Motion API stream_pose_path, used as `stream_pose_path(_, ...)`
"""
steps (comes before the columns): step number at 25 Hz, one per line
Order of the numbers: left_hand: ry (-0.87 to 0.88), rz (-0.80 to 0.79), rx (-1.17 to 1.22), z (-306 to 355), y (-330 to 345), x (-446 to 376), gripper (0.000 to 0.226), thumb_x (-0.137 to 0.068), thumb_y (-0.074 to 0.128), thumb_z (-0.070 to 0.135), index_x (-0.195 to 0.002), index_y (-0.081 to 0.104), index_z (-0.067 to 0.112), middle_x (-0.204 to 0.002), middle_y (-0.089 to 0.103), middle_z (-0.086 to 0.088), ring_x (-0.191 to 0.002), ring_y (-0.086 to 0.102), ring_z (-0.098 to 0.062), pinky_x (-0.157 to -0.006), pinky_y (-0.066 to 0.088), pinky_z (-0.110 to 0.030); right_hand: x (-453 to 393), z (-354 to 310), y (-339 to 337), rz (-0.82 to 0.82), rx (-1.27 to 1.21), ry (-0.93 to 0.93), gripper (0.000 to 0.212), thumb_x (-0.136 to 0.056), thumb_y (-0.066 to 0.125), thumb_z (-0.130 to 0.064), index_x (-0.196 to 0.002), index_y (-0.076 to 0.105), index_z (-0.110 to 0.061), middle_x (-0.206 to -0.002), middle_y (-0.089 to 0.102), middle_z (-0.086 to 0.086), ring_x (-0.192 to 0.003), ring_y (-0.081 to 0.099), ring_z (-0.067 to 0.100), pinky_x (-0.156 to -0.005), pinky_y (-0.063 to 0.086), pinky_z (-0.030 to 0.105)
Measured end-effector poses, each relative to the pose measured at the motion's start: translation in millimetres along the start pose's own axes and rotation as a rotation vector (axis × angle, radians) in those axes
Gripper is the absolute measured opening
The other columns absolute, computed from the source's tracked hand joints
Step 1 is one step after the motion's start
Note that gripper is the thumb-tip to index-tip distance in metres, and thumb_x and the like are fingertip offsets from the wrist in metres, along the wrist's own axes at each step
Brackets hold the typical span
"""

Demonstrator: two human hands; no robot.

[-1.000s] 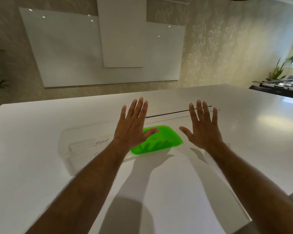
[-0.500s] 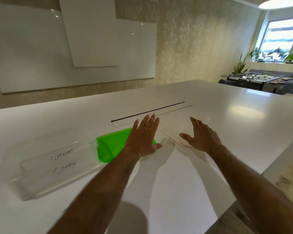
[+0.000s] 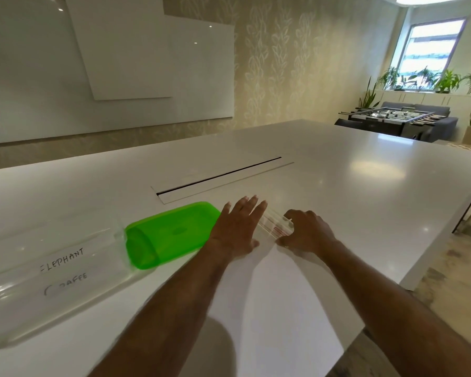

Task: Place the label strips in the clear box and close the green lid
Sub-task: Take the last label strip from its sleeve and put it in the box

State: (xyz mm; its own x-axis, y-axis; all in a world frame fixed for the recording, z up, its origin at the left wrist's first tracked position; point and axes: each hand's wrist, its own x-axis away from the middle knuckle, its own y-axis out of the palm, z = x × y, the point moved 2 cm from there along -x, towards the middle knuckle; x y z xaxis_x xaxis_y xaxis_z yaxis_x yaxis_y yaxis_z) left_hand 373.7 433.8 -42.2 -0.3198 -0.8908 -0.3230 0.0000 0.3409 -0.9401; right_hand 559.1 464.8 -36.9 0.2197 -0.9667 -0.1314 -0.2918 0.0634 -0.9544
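On the white table (image 3: 337, 186), a label strip (image 3: 273, 225) with red print lies between the two hands. Left hand (image 3: 238, 229) rests flat beside it, fingers straight and together. Right hand (image 3: 307, 231) curls its fingers over the strip's far edge, thumb at the near edge. Clear box (image 3: 52, 276), holding strips marked ELEPHANT, sits left, its green lid (image 3: 169, 235) open alongside.

Both hands (image 3: 272, 229) seemingly grip label strip (image 3: 274, 225).
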Motion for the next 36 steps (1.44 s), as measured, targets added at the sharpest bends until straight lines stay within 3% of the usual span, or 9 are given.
stream_pose_path(2, 0.009, 0.018, -0.007, 3.3, 2.3, -1.9, 0.098, -0.082, 0.069, 0.043, -0.155, 0.007, 0.024, -0.165, 0.012, -0.004, -0.150, 0.012, -0.024, -0.119, 0.018, -0.051, -0.1, 2.3, 3.4, 0.009, -0.074, -0.002, 0.044, -0.061, 0.072, -0.046, -0.098, 0.059, -0.024, -0.094, 0.070, 0.001, -0.083, 0.065, 0.026, -0.068, 0.055, 0.035)
stream_pose_path(8, 0.034, 0.041, -0.026, 14.3, 7.8, -1.5, 0.087, -0.089, 0.063, 0.036, -0.155, 0.007, 0.025, -0.164, 0.013, -0.005, -0.150, 0.014, -0.025, -0.119, 0.018, -0.050, 11.0, 1.6, 11.5, 0.187, -0.267, -0.143, 0.041, -0.066, 0.075, -0.014, -0.100, 0.054, -0.021, -0.095, 0.061, -0.003, -0.081, 0.058, 0.020, -0.064, 0.041, 0.027)
stream_pose_path(11, 0.040, 0.027, -0.009, 17.1, 2.3, 0.9, 0.075, -0.090, 0.063, 0.031, -0.153, 0.023, 0.025, -0.159, 0.031, -0.004, -0.146, 0.026, -0.024, -0.117, 0.023, -0.048, 20.0, -4.1, 11.4, 0.287, -0.307, -0.208, 0.034, -0.064, 0.070, 0.002, -0.086, 0.053, -0.018, -0.091, 0.054, -0.001, -0.071, 0.057, 0.021, -0.056, 0.043, 0.027)
stream_pose_path(14, 0.023, 0.070, 0.019, 17.2, -7.5, 6.7, 0.052, -0.089, 0.063, 0.018, -0.138, 0.047, 0.022, -0.138, 0.057, -0.001, -0.123, 0.054, -0.025, -0.094, 0.051, -0.044, 30.1, -7.5, 11.8, 0.351, -0.289, -0.292, 0.034, -0.058, 0.062, 0.013, -0.076, 0.051, -0.014, -0.088, 0.051, -0.002, -0.065, 0.055, 0.022, -0.049, 0.044, 0.032)
stream_pose_path(16, 0.030, 0.099, -0.051, 16.5, -12.9, 10.4, 0.035, -0.090, 0.056, 0.009, -0.124, 0.057, 0.020, -0.120, 0.066, -0.002, -0.104, 0.063, -0.027, -0.071, 0.053, -0.037, 34.3, -9.0, 11.6, 0.349, -0.306, -0.317, 0.034, -0.057, 0.059, 0.018, -0.075, 0.051, -0.010, -0.089, 0.052, -0.002, -0.069, 0.059, 0.023, -0.053, 0.052, 0.038)
stream_pose_path(19, 0.065, 0.110, -0.145, 15.1, -20.2, 17.3, 0.020, -0.087, 0.054, 0.004, -0.102, 0.063, 0.015, -0.095, 0.068, -0.005, -0.083, 0.067, -0.028, -0.057, 0.043, -0.032, 36.6, -14.1, 8.3, 0.373, -0.318, -0.349, 0.029, -0.060, 0.061, 0.019, -0.075, 0.054, -0.005, -0.091, 0.055, 0.003, -0.071, 0.063, 0.025, -0.056, 0.056, 0.043)
stream_pose_path(21, 0.093, 0.151, -0.195, 14.1, -30.0, 24.1, 0.012, -0.075, 0.071, 0.009, -0.083, 0.066, 0.017, -0.076, 0.068, 0.000, -0.065, 0.067, -0.021, -0.046, 0.042, -0.027, 38.8, -19.2, 3.0, 0.431, -0.350, -0.402, 0.024, -0.061, 0.068, 0.017, -0.072, 0.056, -0.001, -0.087, 0.058, 0.008, -0.068, 0.062, 0.027, -0.055, 0.055, 0.044)
stream_pose_path(23, 0.119, 0.237, -0.186, 11.8, -32.3, 27.2, 0.020, -0.060, 0.081, 0.009, -0.068, 0.066, 0.018, -0.061, 0.065, 0.001, -0.052, 0.064, -0.018, -0.038, 0.040, -0.023, 40.9, -24.0, -3.4, 0.479, -0.375, -0.461, 0.023, -0.062, 0.072, 0.015, -0.069, 0.057, 0.000, -0.083, 0.059, 0.011, -0.065, 0.060, 0.028, -0.053, 0.054, 0.044)
stream_pose_path(36, -0.040, 0.574, 0.011, -17.2, -60.2, 54.0, 0.018, -0.065, 0.082, 0.007, -0.066, 0.065, 0.011, -0.063, 0.063, -0.005, -0.042, 0.056, -0.023, -0.034, 0.039, -0.024, 43.3, -70.5, -28.8, 0.535, -0.428, -0.657, 0.024, -0.063, 0.076, 0.003, -0.080, 0.060, -0.005, -0.086, 0.060, 0.005, -0.072, 0.060, 0.020, -0.059, 0.050, 0.028)
